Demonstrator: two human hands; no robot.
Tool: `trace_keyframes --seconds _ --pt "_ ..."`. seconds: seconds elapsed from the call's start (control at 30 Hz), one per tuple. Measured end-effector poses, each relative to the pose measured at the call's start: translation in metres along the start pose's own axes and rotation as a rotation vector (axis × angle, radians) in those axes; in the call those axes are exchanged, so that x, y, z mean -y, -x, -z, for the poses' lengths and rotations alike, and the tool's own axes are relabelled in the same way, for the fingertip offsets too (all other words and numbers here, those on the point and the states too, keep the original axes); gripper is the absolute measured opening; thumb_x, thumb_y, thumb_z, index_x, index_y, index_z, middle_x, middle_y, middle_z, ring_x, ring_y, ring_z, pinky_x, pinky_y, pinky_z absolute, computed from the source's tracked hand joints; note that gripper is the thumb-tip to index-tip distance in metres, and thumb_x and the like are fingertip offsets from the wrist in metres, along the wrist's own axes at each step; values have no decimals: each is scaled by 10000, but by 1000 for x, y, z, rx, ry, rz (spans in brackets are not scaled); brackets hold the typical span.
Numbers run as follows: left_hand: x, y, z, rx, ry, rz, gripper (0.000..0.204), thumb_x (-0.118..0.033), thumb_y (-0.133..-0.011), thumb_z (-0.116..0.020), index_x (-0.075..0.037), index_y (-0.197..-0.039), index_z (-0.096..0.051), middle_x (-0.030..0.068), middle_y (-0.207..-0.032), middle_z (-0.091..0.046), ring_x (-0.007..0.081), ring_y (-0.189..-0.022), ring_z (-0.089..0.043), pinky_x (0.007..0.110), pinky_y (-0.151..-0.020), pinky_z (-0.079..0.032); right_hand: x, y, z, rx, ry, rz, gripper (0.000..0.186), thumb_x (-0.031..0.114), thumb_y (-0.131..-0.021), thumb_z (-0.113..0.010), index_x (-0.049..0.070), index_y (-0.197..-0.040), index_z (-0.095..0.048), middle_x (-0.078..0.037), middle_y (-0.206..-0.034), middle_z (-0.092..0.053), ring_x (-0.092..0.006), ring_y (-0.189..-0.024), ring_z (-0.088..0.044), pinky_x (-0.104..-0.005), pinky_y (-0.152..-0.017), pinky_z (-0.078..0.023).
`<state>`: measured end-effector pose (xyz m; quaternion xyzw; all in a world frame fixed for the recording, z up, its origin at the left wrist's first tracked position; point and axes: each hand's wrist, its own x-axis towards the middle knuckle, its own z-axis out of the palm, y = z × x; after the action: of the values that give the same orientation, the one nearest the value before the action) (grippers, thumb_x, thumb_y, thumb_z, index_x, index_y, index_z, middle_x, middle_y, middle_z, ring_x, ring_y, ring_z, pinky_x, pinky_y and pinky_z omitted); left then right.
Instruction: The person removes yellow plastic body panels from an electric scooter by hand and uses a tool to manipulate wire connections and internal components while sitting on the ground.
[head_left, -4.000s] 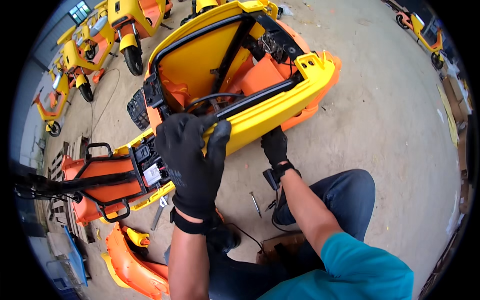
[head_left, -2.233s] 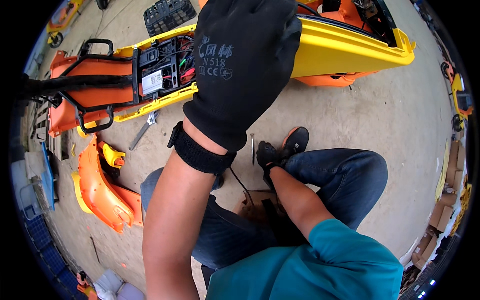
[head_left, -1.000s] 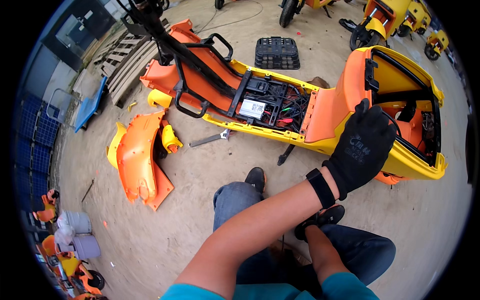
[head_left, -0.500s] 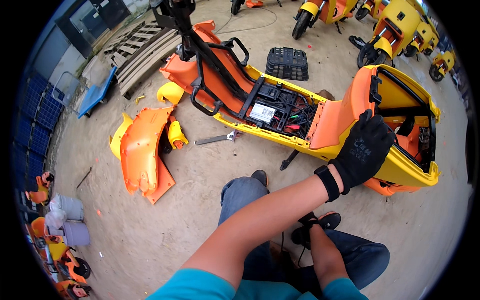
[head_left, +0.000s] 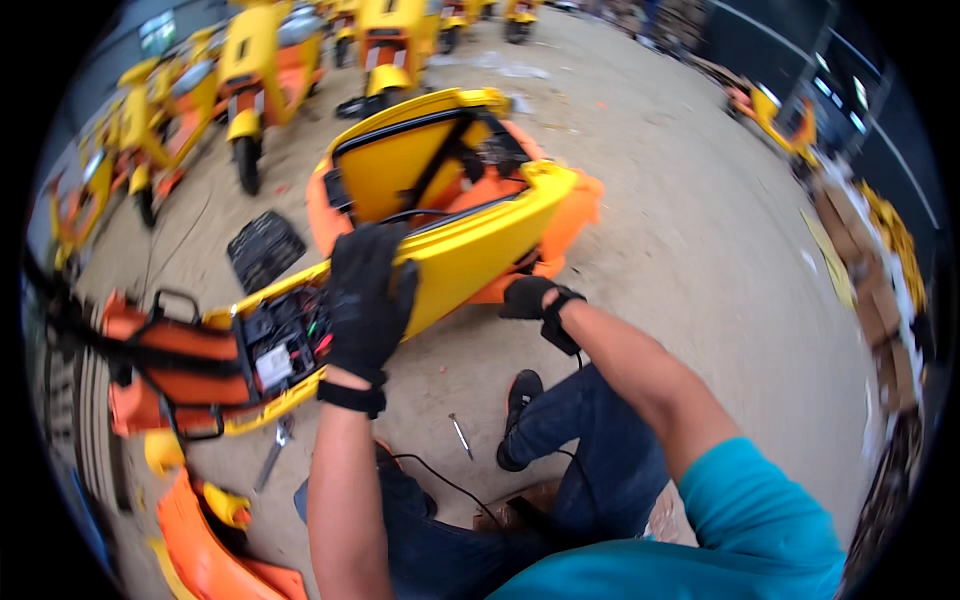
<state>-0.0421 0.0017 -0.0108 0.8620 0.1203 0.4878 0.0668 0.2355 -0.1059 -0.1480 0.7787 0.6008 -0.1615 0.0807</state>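
A partly stripped yellow and orange scooter body [head_left: 480,255] lies across the ground in front of me, its rear compartment uncovered. My left hand [head_left: 368,300], in a black glove, is on the body at the front rim of that compartment. Its fingers bend over the rim, with the thumb apart on the yellow side; the fingertips are hidden. By the body's lower rear edge is my right hand [head_left: 527,298], also gloved, with its fingers closed. What it holds, if anything, is hidden. Wiring and a silver box [head_left: 273,368] show in the open floor section.
A slim metal tool [head_left: 460,437] lies near my shoe, and an adjustable wrench [head_left: 271,458] farther left. Loose orange panels [head_left: 205,545] lie lower left. A black plastic crate [head_left: 265,250] sits beyond the body. Parked scooters [head_left: 250,90] stand behind. A cable [head_left: 440,475] crosses by my legs.
The view has swung to the right. My right hand has risen from beside my feet to the scooter's lower rear. My left hand stays at the compartment rim, its thumb now spread.
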Motion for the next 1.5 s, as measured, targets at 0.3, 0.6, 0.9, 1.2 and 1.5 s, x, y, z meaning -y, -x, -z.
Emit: trace_keyframes --seconds 0.3,0.6,0.9,1.2,1.5 --pt "8 10 2 108 -60 -71 309 -119 -895 -585 -15 -1185 -568 158 -1137 -615 310 -1060 -578 368 -936 -425 -20 17 41 -327 -183 145 368 403 -670 -656 60 -789 -715 -144 -797 -683 -304 -768 -662 -407 -709 -523" --pt "-33 -50 -26 433 -191 176 290 -231 -934 -529 29 -1038 -606 184 -972 -640 337 -937 -591 393 -824 -450 4 17 -5 -81 -331 292 326 359 -739 -650 60 -847 -720 -124 -856 -691 -275 -838 -658 -401 -745 -500" --pt "-44 -80 -88 648 93 382 370 -320 -982 -436 12 -1030 -593 149 -744 -591 278 -682 -548 351 -661 -432 102 34 -11 -34 -329 655 256 203 -587 -761 49 -786 -717 -116 -711 -682 -236 -665 -667 -382 -569 -516" --pt "-44 -79 -82 567 -105 214 305 -183 -900 -522 44 -1100 -557 189 -919 -596 344 -813 -590 397 -727 -455 140 60 -18 -233 -391 847 169 236 -677 -607 84 -617 -651 -126 -598 -614 -327 -590 -630 -442 -493 -474" --pt "-27 -91 -82 725 -75 276 371 -164 -828 -565 43 -1135 -544 192 -957 -588 354 -819 -580 410 -731 -452 74 14 -28 355 -468 655 205 212 -624 -666 58 -752 -714 -154 -793 -678 -326 -783 -660 -427 -661 -520"
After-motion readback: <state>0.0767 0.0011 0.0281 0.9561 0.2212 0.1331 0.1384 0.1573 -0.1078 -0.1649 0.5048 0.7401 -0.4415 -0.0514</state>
